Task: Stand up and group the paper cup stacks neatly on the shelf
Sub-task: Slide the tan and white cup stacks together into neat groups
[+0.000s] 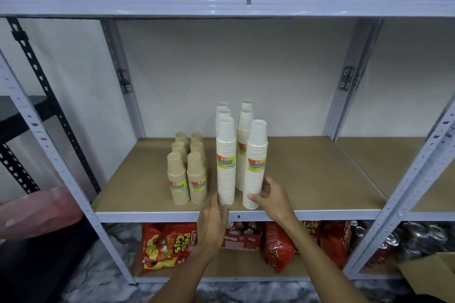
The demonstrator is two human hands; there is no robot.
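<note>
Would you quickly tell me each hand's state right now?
Left hand: open, at the front-left white stack.
Right hand: grips the front-right white stack.

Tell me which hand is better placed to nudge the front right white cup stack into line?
Probably the right hand: it grips the front right white stack at its base. The left hand lies by the neighbouring white stack.

Storeroom: metal rack (354,214), chip bags (162,248), drink cans (418,238).
</note>
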